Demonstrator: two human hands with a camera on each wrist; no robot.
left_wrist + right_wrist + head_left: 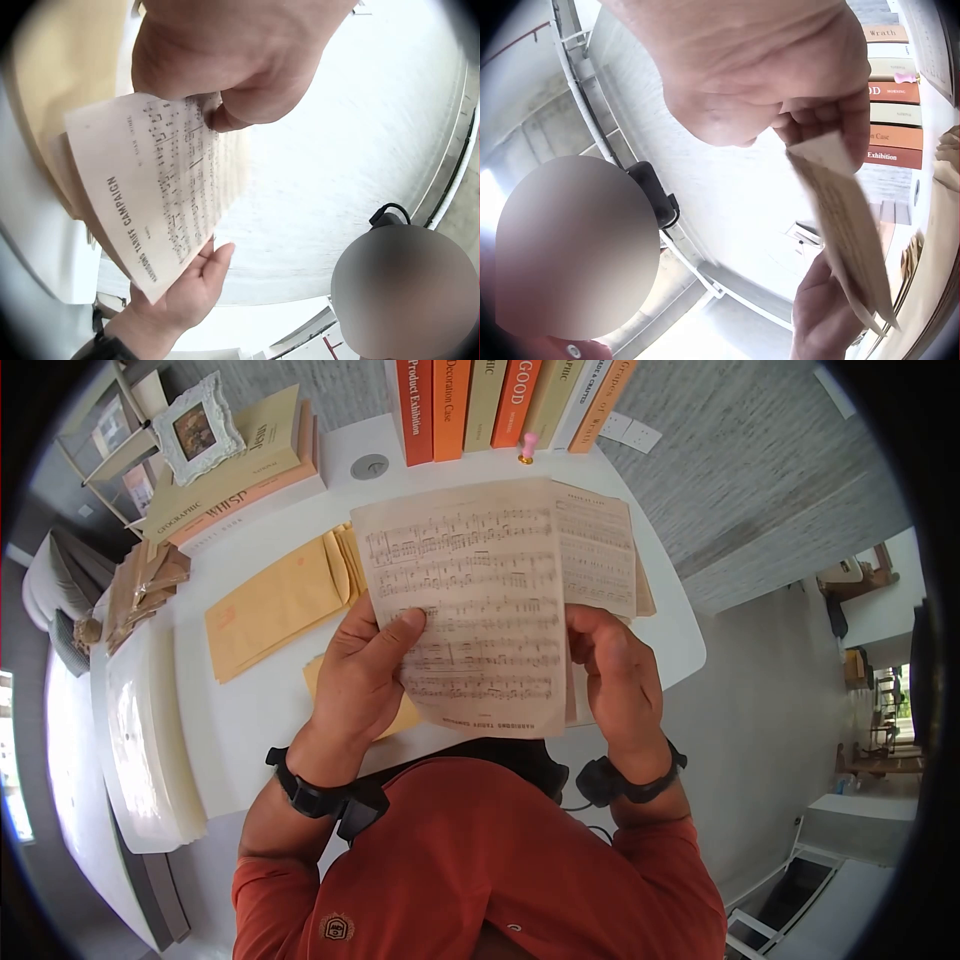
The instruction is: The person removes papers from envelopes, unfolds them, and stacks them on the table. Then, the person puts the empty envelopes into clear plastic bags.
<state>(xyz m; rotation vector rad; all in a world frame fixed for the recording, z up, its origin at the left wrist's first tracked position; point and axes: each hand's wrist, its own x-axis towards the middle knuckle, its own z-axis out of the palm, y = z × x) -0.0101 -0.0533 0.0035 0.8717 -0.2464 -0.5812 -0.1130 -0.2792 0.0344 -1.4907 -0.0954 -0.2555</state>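
Note:
A worn sheet of printed music (465, 630) is held up over the desk front, tilted, with its title at the lower edge. My left hand (355, 670) grips its left side, the thumb lying on the printed face and the fingers behind. At the right edge, my right hand (620, 670) has curled fingers against the paper, some of them hidden behind it. In the right wrist view the sheet music (844, 225) appears edge-on, with more than one leaf. More sheet music (597, 555) lies on the desk behind the held sheet.
Tan envelopes (275, 605) lie left of the sheet, near brown paper packets (145, 585) and clear plastic sleeves (150, 730). Stacked books (240, 475) bear a framed picture (195, 432). Upright books (510, 405) and a pink pushpin-shaped piece (528, 448) line the back of the white desk (680, 645).

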